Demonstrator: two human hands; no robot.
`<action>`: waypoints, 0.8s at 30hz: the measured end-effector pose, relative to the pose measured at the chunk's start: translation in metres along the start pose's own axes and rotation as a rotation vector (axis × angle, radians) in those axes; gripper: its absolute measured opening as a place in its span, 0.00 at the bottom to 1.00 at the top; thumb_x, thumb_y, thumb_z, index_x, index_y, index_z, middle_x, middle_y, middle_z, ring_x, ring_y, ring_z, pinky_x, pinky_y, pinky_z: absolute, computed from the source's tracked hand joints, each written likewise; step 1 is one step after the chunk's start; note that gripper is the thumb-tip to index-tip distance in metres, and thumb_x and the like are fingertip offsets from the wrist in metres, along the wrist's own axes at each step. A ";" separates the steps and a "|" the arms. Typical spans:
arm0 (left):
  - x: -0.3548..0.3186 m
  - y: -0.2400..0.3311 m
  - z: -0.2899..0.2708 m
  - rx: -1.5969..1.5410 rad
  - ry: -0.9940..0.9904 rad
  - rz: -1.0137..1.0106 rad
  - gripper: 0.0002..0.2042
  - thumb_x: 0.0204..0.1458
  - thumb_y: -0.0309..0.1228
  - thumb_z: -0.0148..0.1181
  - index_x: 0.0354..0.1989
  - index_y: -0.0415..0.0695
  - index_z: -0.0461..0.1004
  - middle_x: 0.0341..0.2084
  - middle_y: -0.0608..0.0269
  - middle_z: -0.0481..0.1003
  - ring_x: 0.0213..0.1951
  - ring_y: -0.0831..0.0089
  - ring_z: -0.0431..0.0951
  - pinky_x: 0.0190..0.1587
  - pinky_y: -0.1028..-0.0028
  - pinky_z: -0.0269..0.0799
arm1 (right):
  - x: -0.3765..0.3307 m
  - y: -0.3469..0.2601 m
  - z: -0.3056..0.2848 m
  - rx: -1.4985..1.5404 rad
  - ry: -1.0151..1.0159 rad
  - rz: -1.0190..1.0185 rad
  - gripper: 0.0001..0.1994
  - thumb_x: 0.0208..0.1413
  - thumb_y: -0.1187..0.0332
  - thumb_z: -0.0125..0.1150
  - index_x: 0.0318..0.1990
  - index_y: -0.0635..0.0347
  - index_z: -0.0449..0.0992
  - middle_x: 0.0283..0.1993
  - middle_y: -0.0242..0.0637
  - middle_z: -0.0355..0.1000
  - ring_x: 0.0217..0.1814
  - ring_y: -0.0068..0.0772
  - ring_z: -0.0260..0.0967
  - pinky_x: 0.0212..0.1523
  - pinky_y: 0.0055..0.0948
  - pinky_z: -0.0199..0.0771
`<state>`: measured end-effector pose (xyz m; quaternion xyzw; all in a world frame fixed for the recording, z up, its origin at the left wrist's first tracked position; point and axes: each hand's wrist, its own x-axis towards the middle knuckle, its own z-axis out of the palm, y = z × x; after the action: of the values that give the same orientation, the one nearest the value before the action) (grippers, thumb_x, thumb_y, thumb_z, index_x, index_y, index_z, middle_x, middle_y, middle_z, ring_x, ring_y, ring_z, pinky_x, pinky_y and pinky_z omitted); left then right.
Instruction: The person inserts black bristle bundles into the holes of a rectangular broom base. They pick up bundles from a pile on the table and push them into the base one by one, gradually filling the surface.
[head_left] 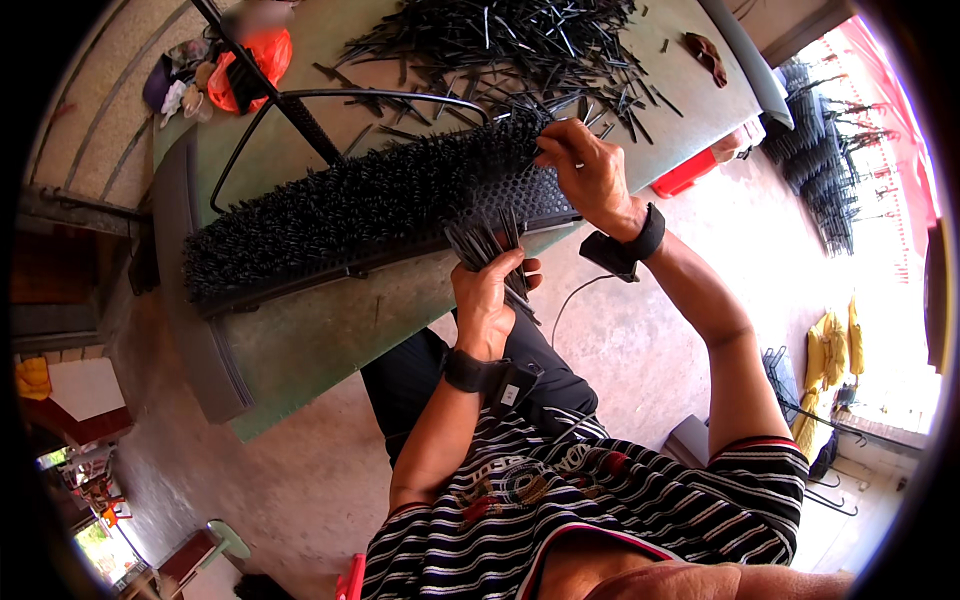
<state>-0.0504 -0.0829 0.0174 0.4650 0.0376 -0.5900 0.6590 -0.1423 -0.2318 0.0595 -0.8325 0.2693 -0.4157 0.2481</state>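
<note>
A long black perforated panel (pixel 535 197) lies slantwise along the table's near side. Dense black bristle tufts (pixel 330 215) fill most of it, while open holes show toward its right end. My left hand (pixel 484 300) is closed round a bundle of thin black strips (pixel 476 240), held just in front of the panel's near edge. Over the panel's far right part, my right hand (pixel 592 178) has its fingers pinched together at the tufts. Whatever sits between those fingertips is too small to make out. Each wrist wears a black strap with a small box.
Loose black strips (pixel 500 35) lie heaped on the green table (pixel 330 365) beyond the panel. A black metal frame (pixel 300 95) rises behind it. An orange-red plastic bag (pixel 268 70) sits far left, a red container (pixel 685 175) below the table's right edge.
</note>
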 end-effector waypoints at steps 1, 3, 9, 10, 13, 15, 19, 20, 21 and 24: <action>0.001 0.000 -0.001 -0.003 -0.002 0.000 0.08 0.44 0.18 0.60 0.34 0.37 0.74 0.28 0.57 0.75 0.26 0.62 0.78 0.24 0.66 0.76 | 0.000 0.003 0.002 0.001 -0.007 -0.010 0.03 0.53 0.78 0.52 0.35 0.65 0.69 0.25 0.43 0.71 0.26 0.34 0.76 0.23 0.26 0.72; 0.002 0.000 -0.001 -0.008 -0.006 0.000 0.08 0.44 0.18 0.60 0.34 0.37 0.74 0.28 0.57 0.75 0.25 0.62 0.77 0.24 0.66 0.76 | 0.000 0.006 0.004 0.001 -0.022 -0.029 0.03 0.53 0.78 0.52 0.35 0.65 0.69 0.25 0.43 0.71 0.26 0.35 0.76 0.23 0.27 0.72; -0.001 0.006 -0.001 -0.026 0.034 -0.019 0.09 0.44 0.18 0.60 0.35 0.38 0.73 0.28 0.56 0.76 0.26 0.62 0.77 0.25 0.66 0.76 | 0.004 0.000 0.007 -0.027 -0.047 0.005 0.03 0.53 0.81 0.52 0.35 0.66 0.70 0.25 0.41 0.73 0.29 0.31 0.77 0.26 0.23 0.74; -0.002 0.006 -0.001 -0.026 0.030 -0.017 0.09 0.44 0.18 0.60 0.35 0.38 0.73 0.28 0.56 0.76 0.26 0.62 0.77 0.25 0.66 0.76 | 0.003 0.004 0.007 -0.055 -0.067 -0.042 0.03 0.52 0.80 0.53 0.35 0.66 0.70 0.25 0.41 0.72 0.28 0.33 0.76 0.25 0.25 0.73; -0.001 0.005 -0.002 -0.022 0.018 -0.020 0.10 0.44 0.18 0.60 0.36 0.38 0.73 0.29 0.56 0.76 0.26 0.63 0.78 0.25 0.66 0.76 | 0.000 0.019 0.010 -0.179 -0.156 -0.185 0.04 0.50 0.78 0.56 0.34 0.65 0.72 0.25 0.42 0.71 0.24 0.38 0.74 0.23 0.29 0.71; -0.002 0.005 -0.002 -0.010 0.010 -0.031 0.10 0.44 0.18 0.60 0.36 0.38 0.73 0.29 0.56 0.76 0.26 0.63 0.78 0.25 0.66 0.76 | 0.000 0.022 0.010 -0.314 -0.252 -0.282 0.04 0.49 0.76 0.58 0.33 0.64 0.73 0.24 0.42 0.70 0.22 0.42 0.71 0.22 0.32 0.69; -0.003 0.006 -0.005 -0.005 -0.045 -0.008 0.10 0.44 0.19 0.60 0.36 0.39 0.73 0.29 0.56 0.76 0.26 0.63 0.78 0.25 0.67 0.76 | -0.006 0.000 0.007 -0.295 -0.180 -0.125 0.06 0.48 0.70 0.62 0.32 0.63 0.76 0.24 0.41 0.70 0.21 0.42 0.69 0.22 0.33 0.68; -0.004 0.006 -0.005 0.001 -0.061 0.000 0.10 0.44 0.19 0.60 0.37 0.39 0.73 0.29 0.56 0.76 0.26 0.63 0.78 0.26 0.67 0.76 | -0.008 -0.002 0.007 -0.165 -0.195 0.004 0.08 0.48 0.67 0.64 0.30 0.63 0.77 0.21 0.36 0.71 0.18 0.30 0.67 0.18 0.25 0.64; -0.004 0.007 -0.005 0.007 -0.076 0.008 0.10 0.45 0.20 0.60 0.37 0.39 0.73 0.29 0.56 0.76 0.26 0.63 0.78 0.26 0.68 0.76 | -0.008 -0.008 0.005 -0.050 -0.374 0.186 0.09 0.49 0.65 0.63 0.30 0.63 0.77 0.20 0.35 0.70 0.18 0.27 0.67 0.18 0.24 0.64; -0.003 0.006 -0.005 0.008 -0.182 -0.023 0.10 0.46 0.22 0.60 0.39 0.39 0.73 0.31 0.55 0.77 0.28 0.61 0.79 0.28 0.68 0.77 | -0.016 -0.019 -0.005 0.286 -0.709 0.587 0.11 0.52 0.64 0.61 0.29 0.65 0.78 0.15 0.27 0.67 0.15 0.13 0.60 0.15 0.18 0.59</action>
<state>-0.0435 -0.0783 0.0198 0.4115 -0.0194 -0.6374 0.6511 -0.1495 -0.2083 0.0657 -0.7694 0.3317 -0.0516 0.5435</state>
